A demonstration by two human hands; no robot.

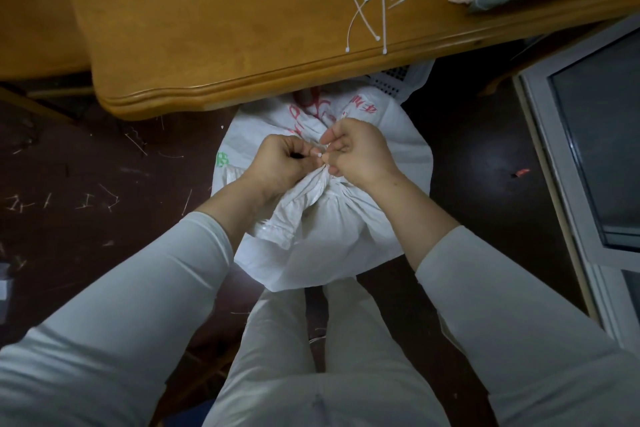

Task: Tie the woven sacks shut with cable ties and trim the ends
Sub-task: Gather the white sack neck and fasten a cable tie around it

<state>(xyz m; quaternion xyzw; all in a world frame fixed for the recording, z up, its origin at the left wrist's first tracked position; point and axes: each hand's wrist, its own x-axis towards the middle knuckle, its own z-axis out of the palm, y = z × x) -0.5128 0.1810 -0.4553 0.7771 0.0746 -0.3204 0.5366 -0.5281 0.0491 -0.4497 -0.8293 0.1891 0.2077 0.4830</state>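
Below the table (207,94) edge stands the sack (329,246), bunched neck trailing toward the person; left grip (280,159) and right grip (360,149) pinch the cable tie (320,156) across it.

Honey-brown wooden table (207,28) with a moulded, rounded edge fills the top of the view. A second wooden surface (31,10) sits beside it at far left. Dark brown floor (485,156) below, dim, with a faint sheen. White-framed glass panel (602,135) runs along the right edge. Light is low overall.

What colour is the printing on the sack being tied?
Mostly red lettering on the white woven sack, plus a small green mark; head view shows it best.
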